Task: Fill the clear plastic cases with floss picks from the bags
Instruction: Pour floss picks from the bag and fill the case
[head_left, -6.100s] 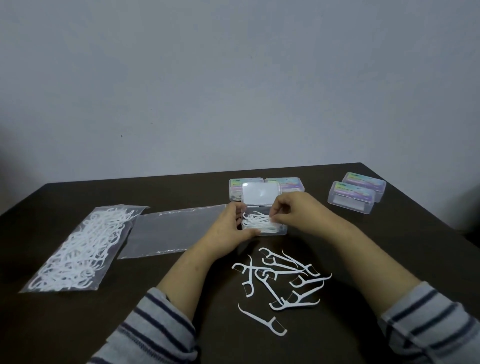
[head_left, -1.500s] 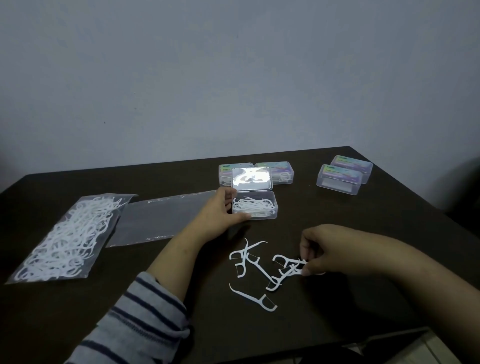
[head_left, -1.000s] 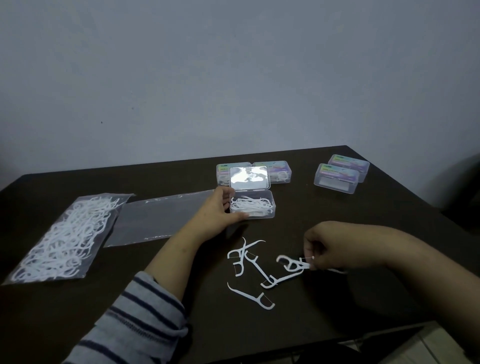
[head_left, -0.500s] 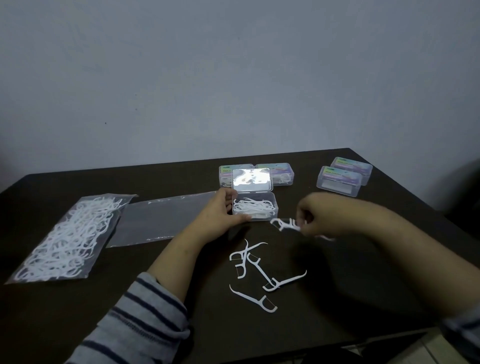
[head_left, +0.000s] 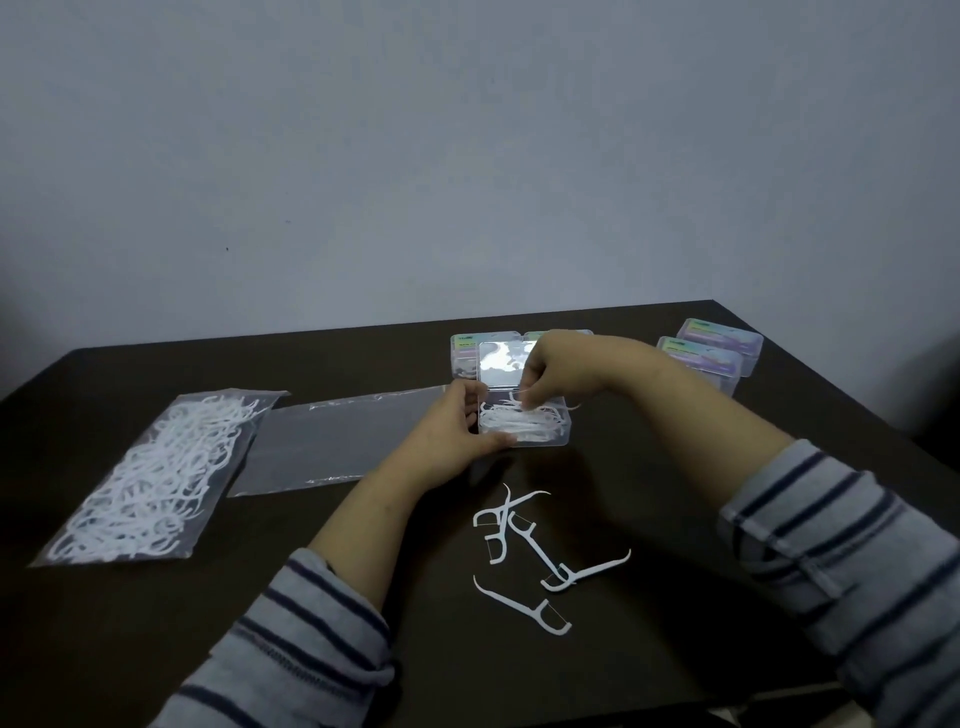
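An open clear plastic case sits mid-table with its lid standing up, holding a heap of white floss picks. My left hand grips the case's left side, thumb along the front edge. My right hand hovers over the case, pinching floss picks down into it. Several loose floss picks lie on the table nearer to me. A full bag of floss picks lies at the left, with an empty flat bag beside it.
Two closed cases stand just behind the open one, partly hidden by the lid and my right hand. Two more closed cases sit at the back right near the table corner. The dark table meets a plain wall.
My right hand picked up floss picks from the loose pile at the front and carried them back over the open case. The left hand stayed on the case.
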